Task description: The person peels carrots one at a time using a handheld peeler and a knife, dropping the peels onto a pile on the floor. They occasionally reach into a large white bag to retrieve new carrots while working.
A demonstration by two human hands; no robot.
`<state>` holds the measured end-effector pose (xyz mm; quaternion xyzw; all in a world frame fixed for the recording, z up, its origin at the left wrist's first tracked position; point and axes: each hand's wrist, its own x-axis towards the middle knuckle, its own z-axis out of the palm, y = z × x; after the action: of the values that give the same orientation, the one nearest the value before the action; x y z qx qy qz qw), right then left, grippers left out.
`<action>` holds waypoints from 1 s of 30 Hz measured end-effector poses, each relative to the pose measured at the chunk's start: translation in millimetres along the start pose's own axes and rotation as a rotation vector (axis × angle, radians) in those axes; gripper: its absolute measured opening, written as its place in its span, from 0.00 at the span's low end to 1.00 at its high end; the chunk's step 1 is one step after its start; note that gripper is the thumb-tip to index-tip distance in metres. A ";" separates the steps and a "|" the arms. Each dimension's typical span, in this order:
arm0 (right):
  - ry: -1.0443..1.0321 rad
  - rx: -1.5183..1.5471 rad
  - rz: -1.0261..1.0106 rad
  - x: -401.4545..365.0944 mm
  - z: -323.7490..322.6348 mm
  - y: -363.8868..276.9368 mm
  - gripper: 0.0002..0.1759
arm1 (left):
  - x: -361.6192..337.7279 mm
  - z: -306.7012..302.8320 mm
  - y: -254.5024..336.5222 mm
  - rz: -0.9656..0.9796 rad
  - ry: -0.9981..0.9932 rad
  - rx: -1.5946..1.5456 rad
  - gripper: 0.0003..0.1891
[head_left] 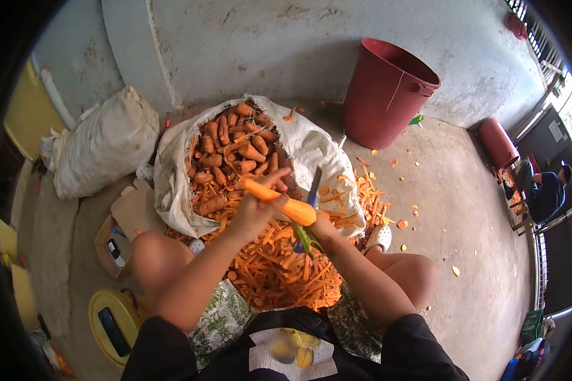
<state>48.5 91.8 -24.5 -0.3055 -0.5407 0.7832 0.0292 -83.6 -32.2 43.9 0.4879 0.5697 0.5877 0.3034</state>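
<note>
Orange and smooth, the carrot [298, 212] is near the centre of the frame, slanting, its thick end at lower right. Left hand [255, 212] has the fingers closed around it; right hand [324, 231] grips a bladed tool [315, 184], its fingers partly hidden. I judge the step as peeling, quite advanced on the visible side; the next move calls for a steady hold and a shallow blade angle. Below lie orange peelings [285, 279]; farther, rough carrots [251, 151] fill an open sack [170, 174], and at upper right stands a red bin [382, 101].
</note>
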 end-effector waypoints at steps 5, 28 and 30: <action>0.128 0.112 -0.133 -2.9 -18.0 -21.7 0.13 | -3.3 -36.5 8.4 -0.247 -0.049 -0.391 0.24; 0.205 -1.240 -0.341 -63.8 10.1 -68.8 0.10 | -2.6 3.3 -13.2 -0.185 0.007 0.344 0.18; 0.190 -1.248 -0.337 -61.5 8.2 -64.4 0.10 | -4.0 5.2 -6.4 -0.175 0.011 0.371 0.17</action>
<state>75.9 88.6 60.6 -0.2439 -0.9294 0.2766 0.0166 -78.7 -32.9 36.2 0.4809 0.7099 0.4467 0.2554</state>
